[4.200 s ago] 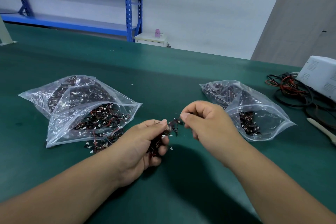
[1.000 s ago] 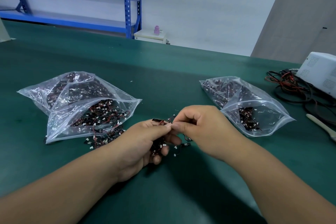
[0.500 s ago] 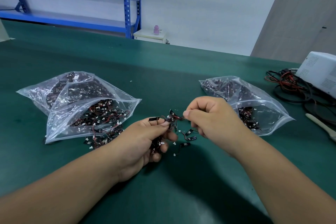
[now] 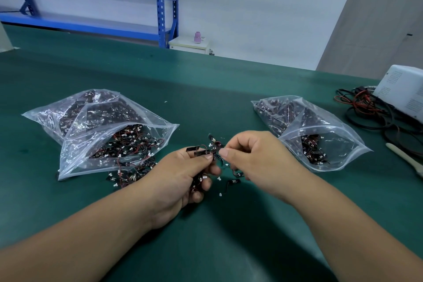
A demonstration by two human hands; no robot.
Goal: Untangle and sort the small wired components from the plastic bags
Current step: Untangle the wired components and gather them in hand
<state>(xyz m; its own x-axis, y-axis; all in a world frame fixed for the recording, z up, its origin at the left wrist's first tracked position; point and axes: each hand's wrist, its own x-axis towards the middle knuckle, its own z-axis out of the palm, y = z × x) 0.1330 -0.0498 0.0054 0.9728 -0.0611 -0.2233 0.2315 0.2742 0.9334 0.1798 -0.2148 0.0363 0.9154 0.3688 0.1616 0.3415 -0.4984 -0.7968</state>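
R hand [image 4: 258, 162] nearer L hand [image 4: 176, 181], both fingers [image 4: 229, 152] pinching components [image 4: 214, 147]; green mat [image 4: 206, 89], shelving [image 4: 161, 2] behind.

The worktop [image 4: 206, 89] is uniform dark green. Between the fingers [image 4: 231, 151], the wired components [image 4: 201, 153] show black bodies, red and black leads, and white plugs. Either side of the fingers, left bag [image 4: 68, 155] and right bag [image 4: 343, 144]: clear, colourless film. Beyond the fingers: blue shelving [image 4: 162, 7], pink bottle [image 4: 198, 37]. Far right of the fingers: white box [image 4: 402, 89], black and red cables [image 4: 370, 110].

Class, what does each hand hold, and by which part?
Left hand grips the tangled clump of wired components in curled fingers; right hand pinches its top.
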